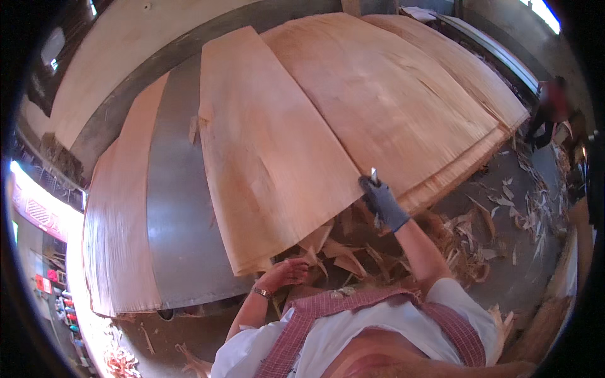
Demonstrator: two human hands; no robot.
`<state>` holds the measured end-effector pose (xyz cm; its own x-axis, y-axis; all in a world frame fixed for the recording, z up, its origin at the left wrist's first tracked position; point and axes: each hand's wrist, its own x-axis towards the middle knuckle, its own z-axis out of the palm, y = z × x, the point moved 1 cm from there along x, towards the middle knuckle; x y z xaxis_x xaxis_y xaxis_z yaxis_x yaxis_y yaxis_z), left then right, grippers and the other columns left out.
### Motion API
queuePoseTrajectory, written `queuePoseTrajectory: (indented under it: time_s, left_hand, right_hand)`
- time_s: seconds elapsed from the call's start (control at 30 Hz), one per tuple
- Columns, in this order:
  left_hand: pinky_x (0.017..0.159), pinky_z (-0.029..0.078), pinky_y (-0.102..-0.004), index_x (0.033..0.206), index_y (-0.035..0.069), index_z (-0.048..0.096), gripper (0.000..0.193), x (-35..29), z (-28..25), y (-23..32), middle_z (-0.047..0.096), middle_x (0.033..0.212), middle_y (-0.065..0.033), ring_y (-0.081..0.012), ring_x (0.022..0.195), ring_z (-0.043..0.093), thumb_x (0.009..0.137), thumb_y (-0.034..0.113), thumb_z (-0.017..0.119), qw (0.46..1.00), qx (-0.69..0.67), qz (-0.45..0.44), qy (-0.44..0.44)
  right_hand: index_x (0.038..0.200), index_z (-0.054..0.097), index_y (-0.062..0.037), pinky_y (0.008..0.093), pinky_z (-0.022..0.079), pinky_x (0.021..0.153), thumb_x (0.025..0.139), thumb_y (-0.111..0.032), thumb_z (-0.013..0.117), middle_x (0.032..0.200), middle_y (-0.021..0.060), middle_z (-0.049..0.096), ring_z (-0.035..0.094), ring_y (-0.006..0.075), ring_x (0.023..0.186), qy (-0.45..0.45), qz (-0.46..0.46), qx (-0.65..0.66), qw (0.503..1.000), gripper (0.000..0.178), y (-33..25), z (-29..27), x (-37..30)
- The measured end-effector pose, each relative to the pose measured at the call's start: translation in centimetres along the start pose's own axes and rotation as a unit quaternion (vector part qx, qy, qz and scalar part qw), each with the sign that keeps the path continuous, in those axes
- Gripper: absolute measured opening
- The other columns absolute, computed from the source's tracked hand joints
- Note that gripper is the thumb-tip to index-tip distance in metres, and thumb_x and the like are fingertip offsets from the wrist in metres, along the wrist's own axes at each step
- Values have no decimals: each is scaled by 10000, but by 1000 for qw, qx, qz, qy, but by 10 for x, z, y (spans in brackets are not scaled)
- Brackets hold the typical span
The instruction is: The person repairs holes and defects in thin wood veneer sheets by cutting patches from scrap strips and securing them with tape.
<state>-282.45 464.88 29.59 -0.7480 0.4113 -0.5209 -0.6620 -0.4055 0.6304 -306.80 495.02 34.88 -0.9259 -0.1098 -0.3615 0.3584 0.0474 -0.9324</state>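
A large sheet of wood veneer (271, 145) lies on the metal-topped table (183, 189), its near edge reaching toward me. At that sheet's near right corner, my right hand (383, 203), in a grey glove, is closed around a small tool with a silvery end (374, 174). Most of the tool is hidden in the glove, so its kind does not show. Below the near edge, my bare left hand (285, 275) has its fingers curled at a torn veneer strip (315, 244) and appears to grip it. A watch (261, 292) circles that wrist.
Wide veneer sheets (384, 94) are stacked to the right, and a narrower sheet (123, 227) lies at the left. Veneer scraps (466, 239) litter the floor below the right side. Another person (554, 107) is at the far right.
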Motion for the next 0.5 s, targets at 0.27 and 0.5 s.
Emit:
queuePoseTrajectory:
  time_s: [0.27,0.5]
  left_hand:
    - [1035,317,-643,1468,-10,14,1283,165,5,-70,309,1455,-198,-412,1266,416,661,820,567,877,-407,97,236]
    - [931,438,-572,1415,-22,260,1094,359,-44,-34,476,1299,-164,-343,1124,514,723,773,552,779,-508,269,249]
  right_hand:
    - [1180,622,-117,269,319,360,884,-418,640,601,41,551,449,113,391,56,-29,-58,996,423,-98,-230,79]
    - [1215,601,-114,244,326,341,878,-433,643,585,11,520,437,91,379,77,-93,-136,983,466,-178,-383,177]
